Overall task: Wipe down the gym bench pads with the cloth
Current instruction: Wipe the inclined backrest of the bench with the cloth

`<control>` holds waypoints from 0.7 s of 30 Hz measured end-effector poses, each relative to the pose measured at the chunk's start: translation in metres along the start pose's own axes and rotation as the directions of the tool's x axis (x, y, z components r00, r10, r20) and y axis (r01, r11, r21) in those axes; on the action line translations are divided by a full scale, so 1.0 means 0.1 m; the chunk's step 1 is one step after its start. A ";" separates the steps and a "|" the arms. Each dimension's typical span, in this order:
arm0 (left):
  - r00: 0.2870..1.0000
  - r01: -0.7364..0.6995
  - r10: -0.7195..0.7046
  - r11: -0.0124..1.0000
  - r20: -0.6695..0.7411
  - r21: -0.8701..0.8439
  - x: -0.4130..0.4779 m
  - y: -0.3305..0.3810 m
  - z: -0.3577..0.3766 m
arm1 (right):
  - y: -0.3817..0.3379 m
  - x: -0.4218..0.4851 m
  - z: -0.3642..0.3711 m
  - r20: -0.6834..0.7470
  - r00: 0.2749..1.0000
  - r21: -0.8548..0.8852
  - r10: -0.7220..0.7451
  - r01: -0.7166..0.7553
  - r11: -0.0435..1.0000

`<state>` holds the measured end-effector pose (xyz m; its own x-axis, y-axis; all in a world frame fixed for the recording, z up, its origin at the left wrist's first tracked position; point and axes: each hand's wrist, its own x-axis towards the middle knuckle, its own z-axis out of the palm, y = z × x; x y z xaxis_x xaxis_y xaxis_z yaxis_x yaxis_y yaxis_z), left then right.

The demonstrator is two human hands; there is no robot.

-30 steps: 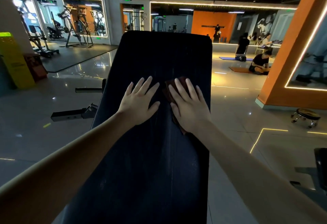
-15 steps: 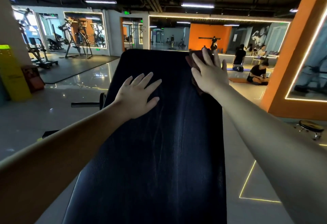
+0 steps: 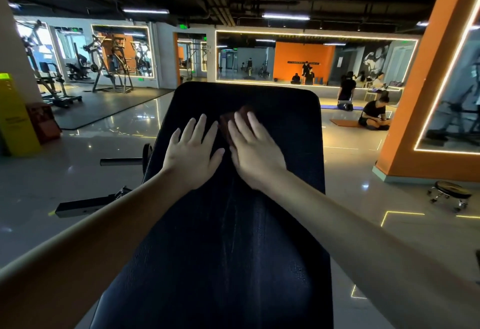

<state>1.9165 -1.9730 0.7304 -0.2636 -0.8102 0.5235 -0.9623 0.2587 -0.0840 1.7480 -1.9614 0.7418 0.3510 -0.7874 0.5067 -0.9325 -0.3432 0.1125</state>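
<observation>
Head camera: a long dark bench pad [image 3: 272, 250] runs from the near edge up to the middle of the picture, and its far end is rounded. Faint streaks go along its middle. The left hand [image 3: 193, 154] lies flat on the pad with the fingers straight and a little spread, and it holds nothing. The right hand [image 3: 255, 150] is just beside it, also flat with straight fingers, and it presses on a brown cloth [image 3: 228, 123]. The cloth lies on the far half of the pad, near the middle, and it shows at the left of the right hand and beyond its fingertips.

Around the bench is a shiny grey floor [image 3: 52, 172] that reflects the lamps. At the left stand a yellow box [image 3: 15, 120] and, farther, gym machines [image 3: 109, 68] on a dark mat. At the right rises an orange pillar [image 3: 420, 110], with a small round stool [image 3: 450, 193] near it. Far right, a person [image 3: 374, 116] sits on the floor beside an orange mat [image 3: 342, 122]. A long mirror [image 3: 259, 61] with a lit frame covers the far wall.
</observation>
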 end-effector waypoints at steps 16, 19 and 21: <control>0.993 -0.009 0.005 0.999 0.117 0.036 -0.20 0.08 -0.12 | 0.59 0.37 -0.24 0.017 0.955 -0.067 0.298 -0.296 0.953; 0.994 -0.001 -0.002 1.000 0.110 0.024 -0.21 0.09 -0.09 | 0.30 -0.30 -0.09 0.043 0.999 -0.030 0.023 -0.021 0.999; 0.996 0.009 -0.009 1.000 0.086 -0.001 -0.22 0.11 -0.07 | 0.22 -0.80 0.02 0.053 0.989 -0.094 -0.136 0.140 0.986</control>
<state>1.9126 -1.9485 0.7234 -0.2598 -0.8546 0.4496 -0.9646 0.2519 -0.0785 1.6998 -1.9066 0.7020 0.4784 -0.7596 0.4407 -0.8779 -0.4008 0.2622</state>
